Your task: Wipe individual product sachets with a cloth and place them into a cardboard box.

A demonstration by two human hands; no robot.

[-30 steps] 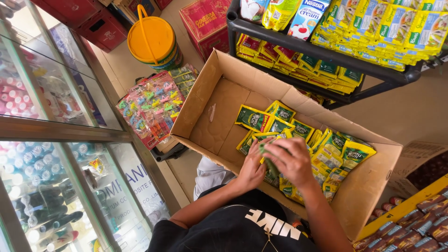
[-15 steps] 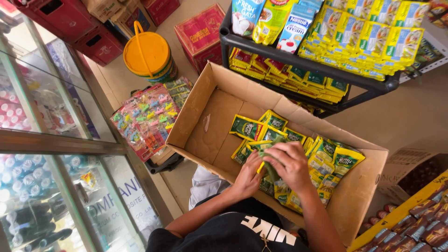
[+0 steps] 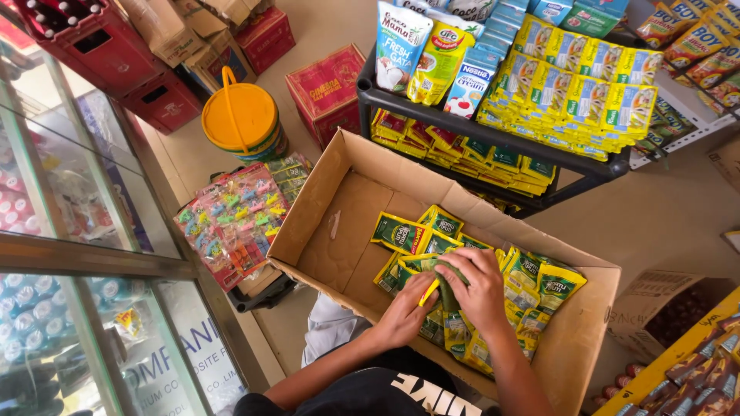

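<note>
Both hands gathering sachets inside a cardboard box.

The left hand (image 3: 405, 312) and right hand (image 3: 479, 286) are clenched together around a stack of green-and-yellow sachets (image 3: 445, 296), over the loose sachets along the near right side of the cardboard box (image 3: 324, 204), below the black shelf (image 3: 493, 135).

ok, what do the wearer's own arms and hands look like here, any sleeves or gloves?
Both hands are bare: left hand and right hand show no gloves, rings or watch. Forearms are uncovered, no sleeves reaching them. A black top with white lettering shows at the bottom edge.
</note>
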